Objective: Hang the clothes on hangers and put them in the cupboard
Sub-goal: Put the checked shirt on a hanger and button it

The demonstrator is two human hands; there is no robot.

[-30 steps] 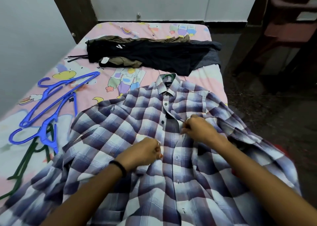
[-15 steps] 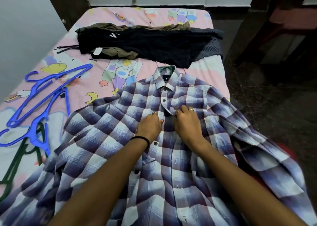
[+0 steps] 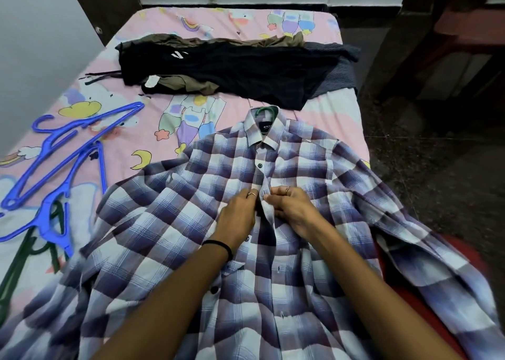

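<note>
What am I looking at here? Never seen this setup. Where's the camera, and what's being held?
No robot: a person's two bare hands, filmed by a head-worn camera looking down at a bed with a pink cartoon sheet. A checked shirt lies spread on it, a green hanger hook showing at its collar. The left hand and right hand pinch the shirt's front edges at the button strip, apparently buttoning it. Blue hangers lie to the left; a pile of dark clothes lies behind.

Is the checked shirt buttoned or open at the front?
Mostly open. The checked shirt has one button closed under the collar; lower down, the placket edges lie apart where both hands pinch them.
</note>
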